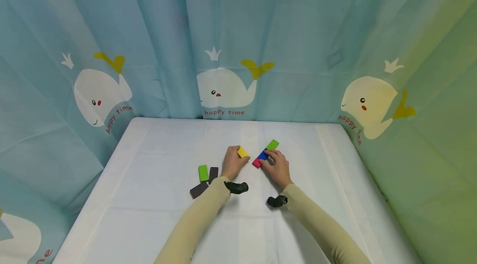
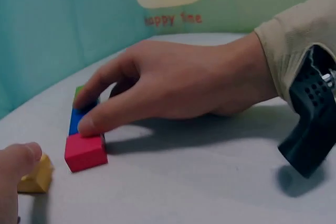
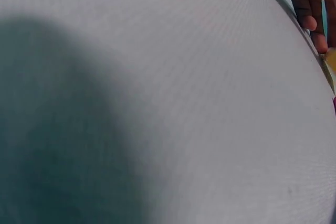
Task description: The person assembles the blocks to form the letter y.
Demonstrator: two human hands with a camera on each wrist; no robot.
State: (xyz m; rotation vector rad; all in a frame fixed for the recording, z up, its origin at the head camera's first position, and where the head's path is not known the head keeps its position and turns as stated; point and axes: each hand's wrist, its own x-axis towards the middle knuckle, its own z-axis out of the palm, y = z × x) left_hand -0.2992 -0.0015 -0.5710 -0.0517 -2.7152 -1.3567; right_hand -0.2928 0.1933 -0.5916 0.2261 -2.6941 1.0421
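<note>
In the head view my left hand [image 1: 232, 163] pinches a yellow block [image 1: 243, 152] between thumb and fingers. Right of it, a pink-red block [image 1: 256, 163], a blue block [image 1: 262, 156] and a green block [image 1: 273, 144] form a slanted row on the table, red nearest me. My right hand [image 1: 277, 168] holds the blue block in the middle of that row, thumb near the red end and a finger towards the green end. From the left wrist, the red block [image 2: 85, 152] sits end to end with the blue one, and the yellow block [image 2: 39, 176] is apart from it.
Left of my left forearm lie another green block [image 1: 203, 173] and two dark blocks [image 1: 213, 174], close together. A white cloth covers the table [image 1: 156, 222]. Blue-green curtains [image 1: 298, 40] with whale prints stand along its back and sides.
</note>
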